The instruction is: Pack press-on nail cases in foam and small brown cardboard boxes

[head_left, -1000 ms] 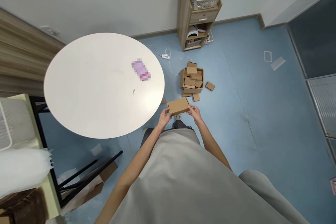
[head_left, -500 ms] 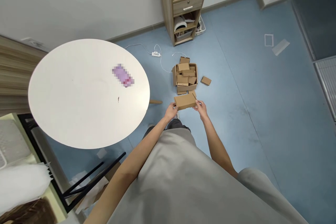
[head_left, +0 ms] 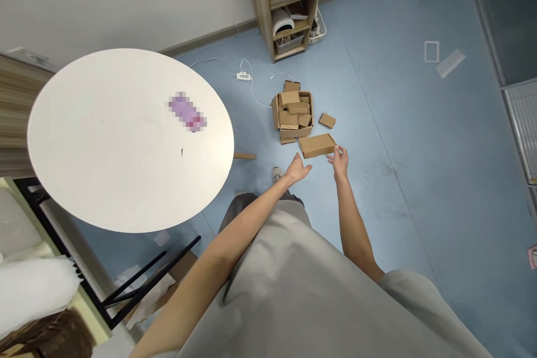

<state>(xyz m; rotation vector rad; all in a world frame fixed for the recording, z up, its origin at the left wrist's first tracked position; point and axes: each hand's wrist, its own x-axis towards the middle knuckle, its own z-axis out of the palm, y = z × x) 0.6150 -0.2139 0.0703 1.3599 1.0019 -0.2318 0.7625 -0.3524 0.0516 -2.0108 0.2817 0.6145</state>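
The box (head_left: 318, 146) could drop askew, since the left hand (head_left: 298, 169) is spread just clear of it and whether the right hand (head_left: 339, 163) pinches its corner is impossible to tell

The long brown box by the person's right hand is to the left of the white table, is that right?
Only the side is wrong: in the head view, the long brown box by the person's right hand is to the right of the white table.
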